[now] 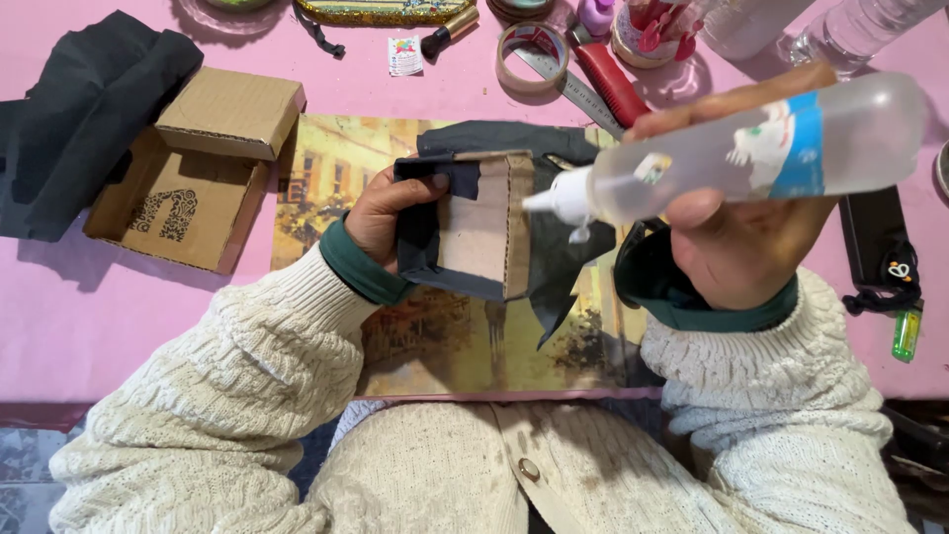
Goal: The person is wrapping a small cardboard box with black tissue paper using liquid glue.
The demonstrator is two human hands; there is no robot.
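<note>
From my seat I see, at the far left of the pink counter, a heap of black cloth, and just beside it an open brown cardboard box with a dark square pattern printed on its inner flap. Next comes a picture mat in yellow and brown tones, lying under the work. My left hand is clenched on a small cardboard piece partly wrapped in dark fabric; the thumb presses the cloth at its upper left corner, and the other fingers are hidden behind it. The white nozzle of a clear glue bottle points at the right edge of that cardboard, close to it; I cannot tell if it touches. My right hand grasps the bottle, fingers wrapped around its body, which bears a white and blue label. Above, near the counter's far edge, lie a small white square packet with coloured print, a tape roll and a red-handled tool. At the far right sit a black case and a green lighter.
</note>
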